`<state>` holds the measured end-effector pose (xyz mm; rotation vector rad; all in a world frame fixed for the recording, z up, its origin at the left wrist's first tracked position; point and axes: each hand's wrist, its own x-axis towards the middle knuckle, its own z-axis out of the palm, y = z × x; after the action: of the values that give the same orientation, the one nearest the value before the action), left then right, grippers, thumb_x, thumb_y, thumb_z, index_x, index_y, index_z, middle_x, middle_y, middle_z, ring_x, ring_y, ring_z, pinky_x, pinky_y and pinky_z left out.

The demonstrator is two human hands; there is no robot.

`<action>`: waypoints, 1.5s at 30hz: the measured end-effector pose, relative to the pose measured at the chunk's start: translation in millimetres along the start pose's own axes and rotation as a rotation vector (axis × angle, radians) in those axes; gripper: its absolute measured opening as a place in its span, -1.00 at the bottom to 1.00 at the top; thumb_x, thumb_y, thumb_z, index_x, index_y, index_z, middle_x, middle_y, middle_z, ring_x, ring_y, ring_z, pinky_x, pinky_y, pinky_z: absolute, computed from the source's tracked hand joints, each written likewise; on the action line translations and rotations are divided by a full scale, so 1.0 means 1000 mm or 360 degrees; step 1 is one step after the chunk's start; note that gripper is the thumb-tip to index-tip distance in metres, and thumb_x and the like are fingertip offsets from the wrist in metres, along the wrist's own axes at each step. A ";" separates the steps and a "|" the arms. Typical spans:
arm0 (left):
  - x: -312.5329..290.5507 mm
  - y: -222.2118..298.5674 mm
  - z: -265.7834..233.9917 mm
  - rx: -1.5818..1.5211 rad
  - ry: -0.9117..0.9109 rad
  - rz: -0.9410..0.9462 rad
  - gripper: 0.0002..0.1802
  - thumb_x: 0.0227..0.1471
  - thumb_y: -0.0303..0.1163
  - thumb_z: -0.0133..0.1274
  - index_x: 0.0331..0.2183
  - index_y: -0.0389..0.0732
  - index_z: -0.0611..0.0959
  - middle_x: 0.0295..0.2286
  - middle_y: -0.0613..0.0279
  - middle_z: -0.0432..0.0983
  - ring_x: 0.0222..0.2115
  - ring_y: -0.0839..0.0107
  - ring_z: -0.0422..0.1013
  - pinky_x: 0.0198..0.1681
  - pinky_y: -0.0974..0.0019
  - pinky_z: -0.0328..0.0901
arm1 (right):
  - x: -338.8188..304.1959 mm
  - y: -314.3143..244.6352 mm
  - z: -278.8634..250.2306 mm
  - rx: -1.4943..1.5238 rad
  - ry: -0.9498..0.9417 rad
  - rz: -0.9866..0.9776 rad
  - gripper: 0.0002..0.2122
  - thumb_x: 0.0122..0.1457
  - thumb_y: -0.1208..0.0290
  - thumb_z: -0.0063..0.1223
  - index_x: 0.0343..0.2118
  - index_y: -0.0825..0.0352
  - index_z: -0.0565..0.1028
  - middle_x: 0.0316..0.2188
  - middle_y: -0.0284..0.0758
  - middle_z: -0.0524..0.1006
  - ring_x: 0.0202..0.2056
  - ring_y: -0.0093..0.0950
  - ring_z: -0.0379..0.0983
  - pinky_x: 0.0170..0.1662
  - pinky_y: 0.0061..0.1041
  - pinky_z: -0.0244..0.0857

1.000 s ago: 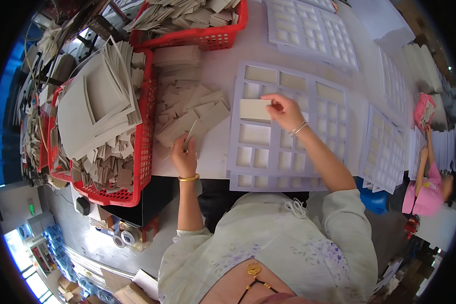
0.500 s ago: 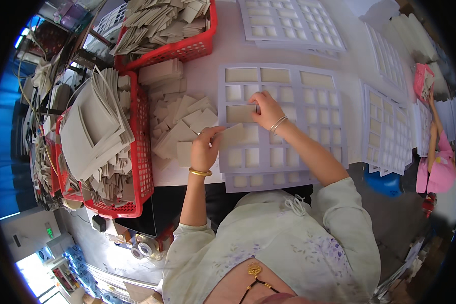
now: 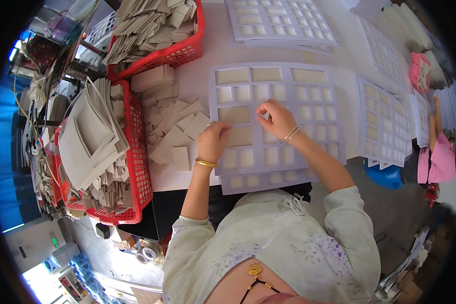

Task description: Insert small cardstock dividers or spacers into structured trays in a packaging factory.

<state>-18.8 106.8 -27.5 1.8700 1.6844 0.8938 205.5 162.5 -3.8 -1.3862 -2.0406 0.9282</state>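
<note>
A white frame sheet with many rectangular windows (image 3: 285, 104) lies on the table in front of me, on top of another such sheet. A grey-beige card piece (image 3: 239, 137) lies at a window in its left column. My left hand (image 3: 212, 144) is closed, its fingertips pinching that card's left edge. Just above, another card piece (image 3: 233, 114) fills a window. My right hand (image 3: 279, 121) hovers over the sheet's middle, fingers bent, thumb and forefinger apart, nothing visible between them. Loose card pieces (image 3: 177, 138) lie heaped left of the sheet.
Two red plastic baskets (image 3: 143, 167) full of card pieces stand at the left. A small stack of cards (image 3: 153, 78) sits beside them. More windowed sheets (image 3: 281, 23) are piled at the back, others (image 3: 385, 119) at the right. A person in pink (image 3: 440, 159) works at far right.
The card piece has gone from tilted in my left hand to lying at the window below the filled one. My right hand has drawn back rightward from the upper card.
</note>
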 end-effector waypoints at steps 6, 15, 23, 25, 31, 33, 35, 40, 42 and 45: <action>0.001 0.005 0.001 0.0103 0.0004 0.0038 -0.92 -0.08 -0.48 0.09 -0.41 -0.15 0.62 -0.46 0.25 0.44 -0.57 0.29 0.40 -0.49 0.28 0.30 | -0.027 -0.003 0.017 -0.0172 0.0044 -0.0290 -0.85 -0.04 0.46 0.09 -0.36 0.23 0.46 -0.32 -0.35 0.44 -0.32 -0.41 0.41 -0.30 -0.41 0.30; -0.020 0.014 -0.004 0.0517 -0.0002 0.0192 -0.88 -0.14 -0.49 0.05 -0.45 -0.09 0.61 -0.40 0.31 0.47 -0.34 0.23 0.42 -0.41 0.20 0.33 | -0.050 -0.016 0.047 -0.1014 0.0093 -0.0660 -0.82 -0.03 0.41 0.00 -0.33 0.24 0.51 -0.14 -0.40 0.40 -0.08 -0.48 0.30 -0.07 -0.37 0.11; -0.046 0.018 -0.002 0.0688 -0.0015 0.0254 -0.70 -0.23 -0.57 -0.01 -0.35 -0.07 0.63 -0.29 0.37 0.53 -0.22 0.26 0.38 -0.20 0.18 0.22 | -0.049 -0.020 0.055 -0.1079 -0.0080 -0.0718 -0.86 -0.02 0.37 -0.02 -0.42 0.23 0.53 -0.29 -0.45 0.45 -0.09 -0.51 0.30 -0.03 -0.34 0.04; -0.047 0.019 -0.001 0.0681 -0.0016 0.0260 -0.67 -0.25 -0.58 -0.03 -0.33 -0.09 0.63 -0.26 0.35 0.53 -0.19 0.27 0.38 -0.17 0.19 0.20 | -0.046 -0.025 0.055 -0.1107 -0.0157 -0.0709 -0.87 -0.04 0.37 -0.03 -0.48 0.22 0.55 -0.33 -0.44 0.45 -0.12 -0.50 0.30 -0.02 -0.32 0.06; -0.049 0.018 -0.002 0.0637 -0.0033 0.0273 -0.65 -0.24 -0.58 -0.04 -0.32 -0.09 0.63 -0.25 0.34 0.52 -0.19 0.27 0.38 -0.13 0.20 0.18 | -0.042 -0.037 0.058 -0.1301 -0.0331 -0.0803 -0.87 -0.08 0.39 -0.03 -0.56 0.25 0.56 -0.43 -0.38 0.46 -0.21 -0.42 0.32 -0.03 -0.33 0.09; -0.049 0.018 -0.001 0.0631 -0.0011 0.0281 -0.65 -0.25 -0.59 -0.05 -0.32 -0.09 0.62 -0.24 0.34 0.52 -0.18 0.27 0.37 -0.12 0.20 0.18 | -0.043 -0.040 0.060 -0.1330 -0.0344 -0.0838 -0.87 -0.08 0.41 -0.04 -0.56 0.28 0.55 -0.45 -0.36 0.45 -0.22 -0.40 0.31 -0.06 -0.35 0.10; -0.050 0.018 -0.001 0.0626 0.0013 0.0290 -0.65 -0.25 -0.59 -0.05 -0.32 -0.09 0.62 -0.24 0.33 0.52 -0.18 0.27 0.37 -0.12 0.20 0.17 | -0.045 -0.043 0.061 -0.1419 -0.0361 -0.0845 -0.86 -0.09 0.41 -0.04 -0.57 0.30 0.55 -0.46 -0.34 0.45 -0.23 -0.38 0.31 -0.05 -0.36 0.10; -0.056 0.015 -0.005 0.0485 0.0085 0.0287 -0.68 -0.19 -0.53 -0.04 -0.28 -0.12 0.60 -0.20 0.31 0.49 -0.16 0.27 0.37 -0.11 0.20 0.19 | -0.039 -0.046 0.064 -0.1441 -0.0377 -0.0846 -0.86 -0.10 0.41 -0.04 -0.57 0.30 0.56 -0.46 -0.33 0.46 -0.23 -0.37 0.31 -0.05 -0.36 0.10; -0.063 0.013 -0.010 0.0433 0.0206 0.0262 -0.67 -0.19 -0.56 -0.04 -0.27 -0.13 0.59 -0.20 0.29 0.49 -0.16 0.26 0.37 -0.11 0.19 0.19 | -0.037 -0.046 0.063 -0.1376 -0.0391 -0.0836 -0.86 -0.10 0.41 -0.04 -0.57 0.30 0.56 -0.46 -0.33 0.46 -0.22 -0.37 0.31 -0.06 -0.36 0.11; -0.078 0.008 -0.030 0.0263 0.0364 0.0183 -0.65 -0.18 -0.61 -0.04 -0.25 -0.16 0.58 -0.20 0.23 0.49 -0.16 0.22 0.37 -0.11 0.16 0.20 | -0.032 -0.042 0.058 -0.1380 -0.0441 -0.0789 -0.86 -0.10 0.41 -0.03 -0.57 0.30 0.56 -0.46 -0.31 0.46 -0.23 -0.36 0.32 -0.06 -0.35 0.10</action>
<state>-37.7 26.0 -14.0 2.0572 1.8495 1.0793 150.0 106.9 -9.7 -1.0238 -2.9957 -0.0204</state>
